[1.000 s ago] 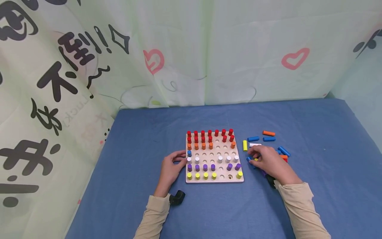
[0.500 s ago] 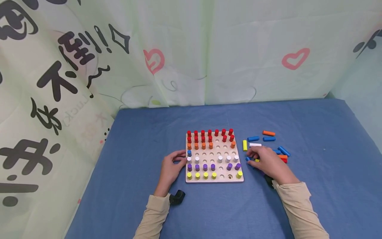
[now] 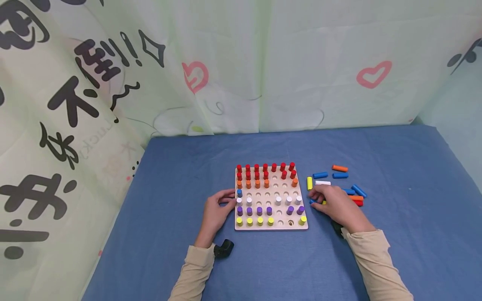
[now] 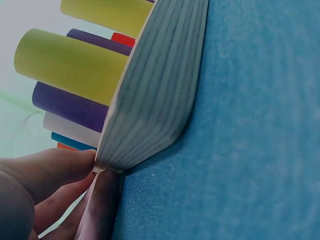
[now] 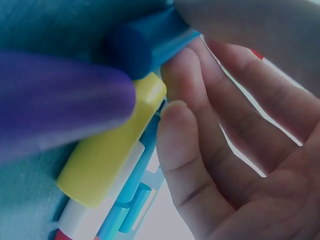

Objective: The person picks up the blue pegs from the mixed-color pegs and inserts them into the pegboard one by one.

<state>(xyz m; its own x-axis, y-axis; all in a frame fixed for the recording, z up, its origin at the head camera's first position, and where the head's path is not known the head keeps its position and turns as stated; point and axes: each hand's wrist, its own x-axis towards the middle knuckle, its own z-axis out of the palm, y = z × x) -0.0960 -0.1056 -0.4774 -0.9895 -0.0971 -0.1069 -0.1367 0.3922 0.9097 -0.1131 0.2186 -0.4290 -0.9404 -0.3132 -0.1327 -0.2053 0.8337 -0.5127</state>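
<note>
My left hand (image 3: 216, 213) holds the left edge of a wooden pegboard (image 3: 271, 225) by thumb and fingertips; the left wrist view shows the thumb (image 4: 60, 167) at the upper edge and a finger (image 4: 105, 200) lower. Rows of upright pegs in red, orange, blue, white, purple and yellow stand in the board, with several bare holes among them. To the right of it, my right hand (image 3: 340, 207) pinches a blue peg (image 5: 150, 42) low over the cloth. A yellow peg (image 5: 110, 145) and a purple peg (image 5: 60, 105) lie close by; the hand partly covers the loose pile.
Beyond the right hand lie loose pegs: a yellow one (image 3: 309, 183), a white one (image 3: 322, 182), an orange one (image 3: 340, 168) and several blue ones. A red peg (image 3: 359, 203) lies right of the hand. Blue cloth (image 3: 180, 175) covers the table; a printed curtain (image 3: 226, 108) hangs behind.
My right hand has shifted slightly left, and less of the blue peg in its fingers shows. The left hand and the standing pegs have kept their places.
</note>
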